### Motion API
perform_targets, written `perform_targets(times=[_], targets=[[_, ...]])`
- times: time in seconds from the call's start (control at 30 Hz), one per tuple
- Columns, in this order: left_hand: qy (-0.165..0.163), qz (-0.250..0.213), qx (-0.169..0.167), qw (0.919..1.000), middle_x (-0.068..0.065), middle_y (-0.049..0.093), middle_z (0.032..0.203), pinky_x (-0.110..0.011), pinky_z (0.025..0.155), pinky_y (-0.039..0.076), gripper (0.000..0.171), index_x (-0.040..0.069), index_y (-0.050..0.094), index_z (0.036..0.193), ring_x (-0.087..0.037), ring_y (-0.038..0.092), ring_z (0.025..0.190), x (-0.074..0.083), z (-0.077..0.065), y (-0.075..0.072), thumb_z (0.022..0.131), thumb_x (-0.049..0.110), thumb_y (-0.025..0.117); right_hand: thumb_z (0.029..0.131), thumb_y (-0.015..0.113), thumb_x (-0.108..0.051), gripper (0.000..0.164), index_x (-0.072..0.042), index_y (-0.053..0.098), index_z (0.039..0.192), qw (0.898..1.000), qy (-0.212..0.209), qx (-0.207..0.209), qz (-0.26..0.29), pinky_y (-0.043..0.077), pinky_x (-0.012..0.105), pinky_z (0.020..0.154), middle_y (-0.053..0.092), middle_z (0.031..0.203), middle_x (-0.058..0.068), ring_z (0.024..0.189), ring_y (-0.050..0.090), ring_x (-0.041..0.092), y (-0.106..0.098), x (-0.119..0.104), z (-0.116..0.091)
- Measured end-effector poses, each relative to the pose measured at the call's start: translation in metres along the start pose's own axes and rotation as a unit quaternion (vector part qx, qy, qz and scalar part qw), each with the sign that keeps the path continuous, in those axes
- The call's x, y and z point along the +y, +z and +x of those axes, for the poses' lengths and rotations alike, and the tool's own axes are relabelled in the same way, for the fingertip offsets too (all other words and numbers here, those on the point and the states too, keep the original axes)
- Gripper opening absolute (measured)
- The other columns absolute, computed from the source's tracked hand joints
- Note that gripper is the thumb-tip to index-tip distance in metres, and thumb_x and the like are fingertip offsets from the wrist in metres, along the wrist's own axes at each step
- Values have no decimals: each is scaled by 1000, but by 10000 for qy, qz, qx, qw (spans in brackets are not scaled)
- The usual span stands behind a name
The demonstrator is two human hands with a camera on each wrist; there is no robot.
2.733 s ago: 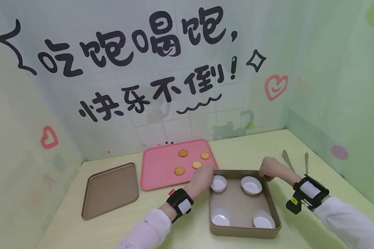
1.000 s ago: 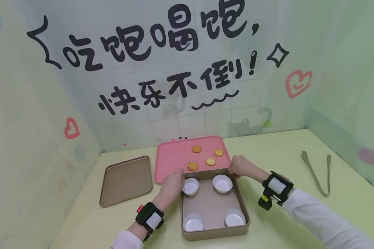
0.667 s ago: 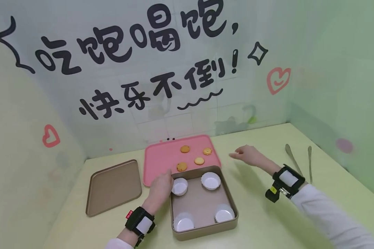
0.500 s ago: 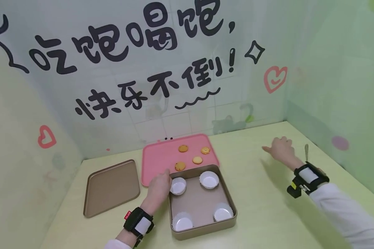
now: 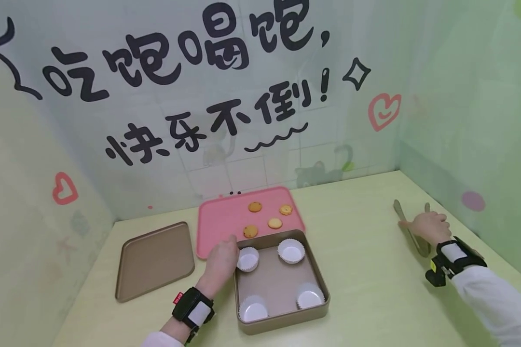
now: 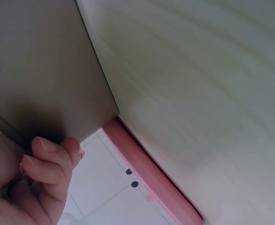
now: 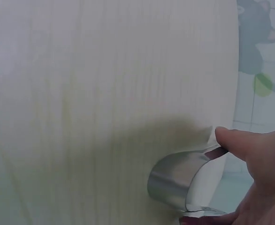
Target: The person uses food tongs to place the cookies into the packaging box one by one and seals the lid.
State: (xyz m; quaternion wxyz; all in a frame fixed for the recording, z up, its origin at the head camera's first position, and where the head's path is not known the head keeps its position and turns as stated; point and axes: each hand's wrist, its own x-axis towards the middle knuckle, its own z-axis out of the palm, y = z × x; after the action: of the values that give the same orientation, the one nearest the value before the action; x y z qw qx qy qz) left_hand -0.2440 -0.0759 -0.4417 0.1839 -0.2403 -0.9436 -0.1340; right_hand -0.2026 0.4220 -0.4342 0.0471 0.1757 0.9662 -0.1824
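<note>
A deep square baking pan point(image 5: 280, 277) stands in front of me, with several white paper baking cups inside, one point(image 5: 291, 251) near its far right corner. My left hand point(image 5: 219, 262) holds the pan's rim at the far left corner; in the left wrist view its fingers point(image 6: 48, 164) curl at the edge. Off to the right, my right hand point(image 5: 430, 227) is at a pair of metal tongs point(image 5: 398, 210). In the right wrist view the thumb lies against one arm of the tongs point(image 7: 172, 183) and a finger against the other, bend toward me.
Behind the pan lies a pink tray point(image 5: 219, 221) with several cookies, one point(image 5: 250, 231) close to the pan's far rim. A flat brown tray point(image 5: 156, 262) lies on the left of the pale table point(image 5: 351, 231). Walls border the back and sides.
The pan moved left relative to the trays, with both hands on its rim. Afterwards my right hand left the rim, swung right and took hold of the tongs. My left hand stayed at its corner.
</note>
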Motion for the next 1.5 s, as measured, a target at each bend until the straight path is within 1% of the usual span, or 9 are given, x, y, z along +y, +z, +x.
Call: perform_targets(times=[0.13,0.27,0.4,0.53,0.67,0.73,0.97,1.2,1.5], targets=[[-27,50,21,10000,-4,41,50,-31,34,39,17,1,45,73,-22,51,42,-3,-2,0,81,-1,60,90,46,-47,60,7,52,66,9996,-236,-175,-53,35,41,54,41,71,29,65,42,36,-1,2,0],[22,93,2,10000,-4,41,51,-33,35,39,17,1,44,73,-24,51,43,-3,-1,-3,81,-1,59,88,51,-44,57,13,55,79,9995,-143,-187,227,38,41,52,45,81,34,68,46,37,-5,-1,1],[68,143,-2,9999,-4,41,51,-34,36,40,18,2,44,72,-25,51,44,-1,1,-4,81,0,59,88,52,-40,54,12,51,72,9984,-457,63,332,37,42,50,39,81,37,68,44,37,-9,-12,0],[49,142,-15,9999,-4,40,51,-34,36,40,18,2,44,71,-25,51,44,-2,-1,-4,80,0,59,86,59,-31,46,-5,38,54,9857,-1524,697,175,29,30,42,32,57,13,49,32,20,-12,-35,0],[-2,72,-18,10000,-4,41,51,-33,36,40,18,2,44,71,-23,51,44,-5,-2,-4,81,-1,59,81,67,-23,45,-11,33,55,9624,-2478,1072,310,23,26,42,21,51,-5,44,22,9,-13,-68,3],[10,15,3,10000,-3,41,51,-32,36,39,18,2,44,70,-22,51,44,-6,-2,-4,81,-1,58,80,69,-22,43,-9,35,57,9578,-2645,995,520,24,28,43,24,51,-5,44,25,10,-13,-88,5],[26,-117,-101,9999,-2,39,53,-30,38,40,19,2,45,68,-18,48,45,-7,1,-7,82,0,59,77,72,-25,36,-5,45,68,9438,-3231,521,469,26,27,41,33,49,-3,42,28,9,-4,-157,11],[-206,-196,-281,9992,-2,40,52,-31,39,41,20,2,45,66,-16,48,46,-7,1,-8,83,1,57,72,77,-26,36,-7,47,62,9283,-3700,358,113,28,26,45,32,52,-5,45,30,8,14,-201,22],[-383,-188,-129,9990,-2,40,50,-29,36,40,26,2,48,62,-18,50,44,-8,-5,-10,87,7,55,73,74,-33,37,-11,47,60,9370,-3451,-240,-485,28,26,44,34,54,-4,48,35,10,30,-222,30]])
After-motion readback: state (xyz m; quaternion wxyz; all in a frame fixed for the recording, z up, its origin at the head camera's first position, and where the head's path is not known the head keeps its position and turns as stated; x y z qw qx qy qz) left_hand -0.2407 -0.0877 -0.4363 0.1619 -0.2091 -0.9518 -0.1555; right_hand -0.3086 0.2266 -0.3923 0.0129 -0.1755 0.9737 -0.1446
